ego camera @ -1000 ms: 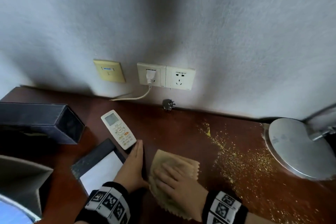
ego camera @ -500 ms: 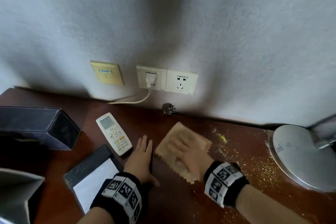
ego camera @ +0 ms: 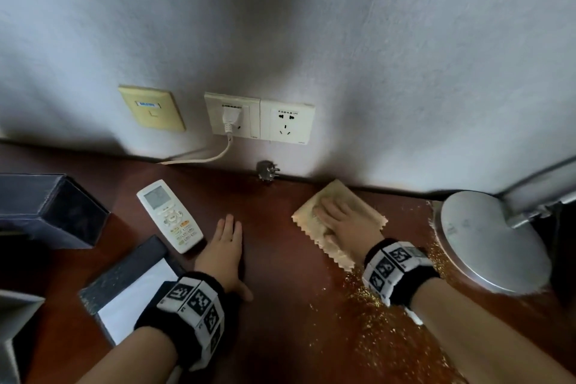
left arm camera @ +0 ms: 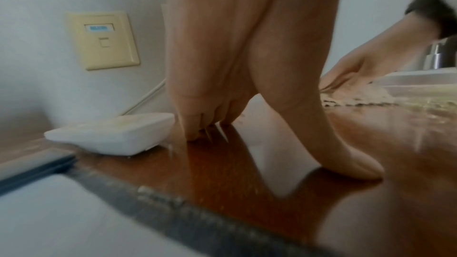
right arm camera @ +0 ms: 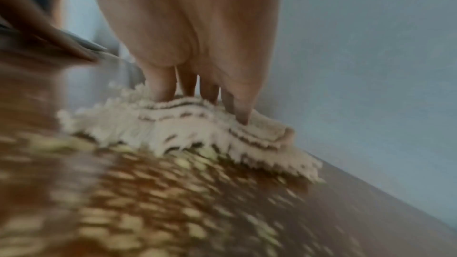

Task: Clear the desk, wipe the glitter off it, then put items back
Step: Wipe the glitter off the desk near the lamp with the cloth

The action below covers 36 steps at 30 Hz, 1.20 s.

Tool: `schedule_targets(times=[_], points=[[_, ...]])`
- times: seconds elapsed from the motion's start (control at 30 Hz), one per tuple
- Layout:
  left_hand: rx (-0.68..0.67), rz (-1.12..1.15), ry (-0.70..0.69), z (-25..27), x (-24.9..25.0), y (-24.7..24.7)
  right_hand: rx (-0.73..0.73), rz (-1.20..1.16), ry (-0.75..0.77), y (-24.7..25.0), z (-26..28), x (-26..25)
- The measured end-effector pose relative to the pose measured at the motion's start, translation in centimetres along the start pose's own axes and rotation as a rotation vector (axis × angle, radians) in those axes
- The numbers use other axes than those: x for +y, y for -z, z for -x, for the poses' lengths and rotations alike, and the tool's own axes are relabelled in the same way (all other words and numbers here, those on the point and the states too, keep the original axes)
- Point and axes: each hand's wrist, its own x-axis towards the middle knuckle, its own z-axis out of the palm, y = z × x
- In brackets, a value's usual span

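Note:
A beige cloth [ego camera: 358, 203] [right arm camera: 188, 130] with a zigzag edge lies on the brown desk [ego camera: 280, 259] close to the wall. My right hand [ego camera: 343, 221] presses flat on it with straight fingers [right arm camera: 160, 85]. Gold glitter [ego camera: 383, 330] [right arm camera: 148, 192] is strewn over the desk on the near side of the cloth. My left hand [ego camera: 226, 246] rests flat on the desk beside a white remote control [ego camera: 170, 215] [left arm camera: 111, 136], its fingertips [left arm camera: 197, 132] and thumb on the wood.
A round silver lamp base [ego camera: 489, 243] stands at the right. A dark box [ego camera: 46, 209] and a dark-framed white pad [ego camera: 131, 290] lie at the left. Wall sockets [ego camera: 258, 121] with a plugged cable and a loose plug [ego camera: 268, 170] sit by the wall.
My right hand has pushed the cloth away from me and to the right, up to the wall. The left hand stays flat beside the remote.

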Motion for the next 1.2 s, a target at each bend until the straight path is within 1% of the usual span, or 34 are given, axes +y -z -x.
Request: schedule_targets(times=[0.03, 0.07, 0.13, 0.17, 0.2, 0.23, 0.3, 0.37, 0.43, 0.47, 0.53, 0.57, 0.6, 0.7, 0.73, 0.77, 0.8, 0.93, 1.0, 1.1, 1.13, 1.17, 1.2], points=[[-0.011, -0.004, -0.024, -0.3, 0.3, 0.2, -0.104, 0.0, 0.04, 0.0, 0.9, -1.8], [-0.018, -0.001, -0.05, -0.6, 0.8, 0.4, -0.177, -0.008, 0.102, 0.0, 2.3, -3.7], [-0.007, 0.012, -0.076, -1.2, 1.5, 0.5, -0.216, -0.02, 0.265, -0.7, 4.3, -6.7], [-0.005, 0.016, -0.079, -1.4, 1.7, 0.4, -0.214, -0.044, 0.301, -0.9, 4.8, -7.2], [-0.009, 0.014, -0.076, -1.5, 1.8, 0.4, -0.21, -0.068, 0.289, -0.9, 4.6, -6.7], [-0.018, 0.008, -0.069, -1.5, 1.9, 0.2, -0.197, -0.067, 0.225, -0.9, 4.0, -5.3], [-0.027, 0.002, -0.055, -1.4, 1.9, 0.1, -0.166, -0.021, 0.032, -0.8, 1.9, -1.0], [-0.028, 0.003, -0.055, -1.4, 1.8, 0.2, -0.083, 0.038, -0.122, -0.5, 0.7, 3.8], [-0.03, 0.0, -0.051, -1.3, 1.9, 0.2, -0.031, 0.128, -0.198, -0.3, 0.9, 7.3], [-0.033, -0.002, -0.049, -1.3, 1.9, 0.2, -0.042, 0.137, -0.217, -0.3, 1.0, 8.0], [-0.035, -0.009, -0.042, -1.3, 2.1, 0.3, -0.088, 0.091, -0.233, 0.1, 1.5, 6.8], [-0.035, -0.018, -0.039, -1.4, 2.1, 0.3, -0.116, 0.068, -0.207, 0.3, 1.9, 5.2], [-0.038, -0.027, -0.035, -1.4, 2.2, 0.3, -0.156, 0.053, -0.146, 0.3, 2.4, 3.1], [-0.048, -0.044, -0.017, -1.5, 2.6, 0.3, -0.273, 0.005, 0.162, -0.6, 5.5, -3.3], [-0.045, -0.047, -0.014, -1.5, 2.6, 0.3, -0.281, -0.004, 0.207, -0.6, 6.2, -4.2], [-0.044, -0.045, -0.016, -1.6, 2.5, 0.3, -0.28, -0.007, 0.196, -0.4, 6.4, -4.1], [-0.044, -0.039, -0.021, -1.6, 2.4, 0.3, -0.271, 0.004, 0.145, -0.1, 6.0, -3.0], [-0.038, -0.011, -0.03, -1.5, 2.1, 0.1, -0.223, 0.027, -0.178, 0.9, 4.2, 4.5], [-0.037, -0.008, -0.035, -1.6, 2.1, 0.1, -0.193, -0.047, -0.287, 1.3, 4.8, 6.7], [-0.033, -0.002, -0.037, -1.7, 2.1, 0.0, -0.219, -0.176, -0.44, 2.8, 5.3, 7.9], [-0.027, -0.001, -0.036, -1.7, 2.1, 0.0, -0.222, -0.193, -0.457, 3.2, 5.1, 7.8], [-0.022, -0.001, -0.034, -1.7, 2.0, 0.0, -0.219, -0.195, -0.438, 3.4, 5.0, 7.2], [-0.021, -0.001, -0.034, -1.6, 2.0, 0.0, -0.216, -0.184, -0.379, 3.0, 5.0, 6.3]])
